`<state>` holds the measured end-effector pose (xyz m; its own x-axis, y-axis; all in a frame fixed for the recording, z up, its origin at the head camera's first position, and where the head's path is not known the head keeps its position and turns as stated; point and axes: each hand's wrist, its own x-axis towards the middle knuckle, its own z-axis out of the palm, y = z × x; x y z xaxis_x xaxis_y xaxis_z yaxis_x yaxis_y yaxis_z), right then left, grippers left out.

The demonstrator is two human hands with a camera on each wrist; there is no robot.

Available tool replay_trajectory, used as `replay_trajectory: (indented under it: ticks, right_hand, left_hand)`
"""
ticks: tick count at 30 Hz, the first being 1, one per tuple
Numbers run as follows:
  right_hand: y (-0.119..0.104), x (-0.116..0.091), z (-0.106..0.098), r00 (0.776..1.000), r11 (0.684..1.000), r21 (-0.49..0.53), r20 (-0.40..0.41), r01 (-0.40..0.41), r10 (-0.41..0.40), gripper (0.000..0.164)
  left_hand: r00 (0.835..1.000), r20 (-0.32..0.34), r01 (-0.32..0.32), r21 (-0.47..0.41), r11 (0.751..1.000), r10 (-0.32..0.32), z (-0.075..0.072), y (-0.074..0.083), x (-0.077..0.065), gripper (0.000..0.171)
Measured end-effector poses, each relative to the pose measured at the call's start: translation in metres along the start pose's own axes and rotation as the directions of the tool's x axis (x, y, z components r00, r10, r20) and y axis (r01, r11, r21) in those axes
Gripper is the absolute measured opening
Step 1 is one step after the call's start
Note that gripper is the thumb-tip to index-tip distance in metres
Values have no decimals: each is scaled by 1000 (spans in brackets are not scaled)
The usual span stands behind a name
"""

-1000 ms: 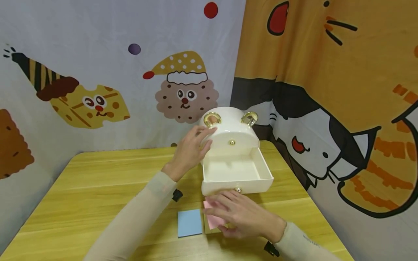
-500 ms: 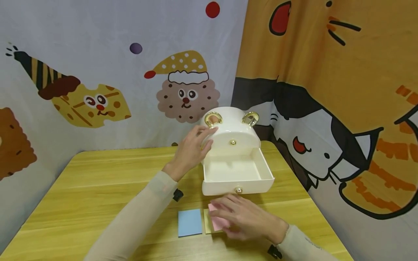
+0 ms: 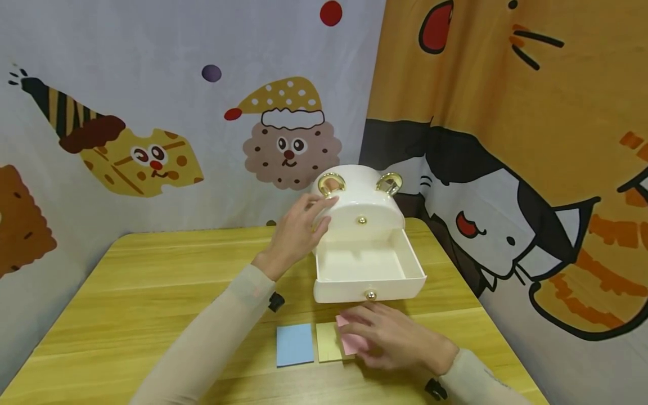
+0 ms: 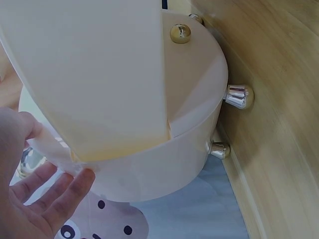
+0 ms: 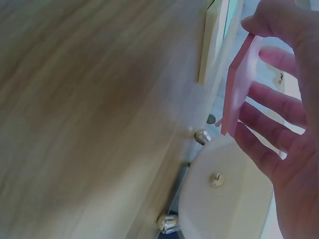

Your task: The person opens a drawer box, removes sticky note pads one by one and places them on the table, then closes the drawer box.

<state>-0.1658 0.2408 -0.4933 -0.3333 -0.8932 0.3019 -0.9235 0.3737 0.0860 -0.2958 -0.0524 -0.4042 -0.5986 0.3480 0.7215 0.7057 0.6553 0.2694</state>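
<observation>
My right hand [image 3: 397,337] pinches a pink sticky note pad [image 3: 351,336] between thumb and fingers. In the right wrist view the pink pad [image 5: 241,89] is tilted on edge, apart from the tabletop. It covers the right part of a yellow sticky note pad [image 3: 328,343] in the head view. A blue pad [image 3: 295,345] lies to the left of the yellow one. My left hand [image 3: 293,236] touches the upper left side of a white, bear-shaped drawer box [image 3: 356,197], its fingers fairly straight in the left wrist view. The box's lower drawer [image 3: 367,291] is pulled out, with nothing inside.
The box has gold ears [image 3: 389,183], gold knobs [image 3: 361,220] and small metallic feet [image 4: 239,96]. It stands near the back right of a wooden table [image 3: 167,292]. Printed curtains [image 3: 167,45] hang behind and to the right.
My right hand has shifted right with the pink pad, uncovering more of the yellow pad. My left hand stays at the box.
</observation>
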Motion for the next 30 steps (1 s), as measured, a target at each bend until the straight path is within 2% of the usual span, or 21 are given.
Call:
replay_trajectory:
  ticks: [13, 26, 30]
  right_hand:
    - [7, -11, -3, 989, 994, 47, 118, -96, 90, 69]
    - [10, -16, -2, 985, 989, 79, 129, -121, 110, 59]
    - [11, -19, -1, 983, 987, 88, 138, -135, 122, 59]
  left_hand:
    - [1000, 6, 10, 0, 1000, -10, -1, 0, 1, 46]
    - [1000, -4, 3, 6, 1000, -3, 0, -1, 1, 47]
    - [1000, 12, 14, 5, 1000, -14, -1, -1, 1, 47]
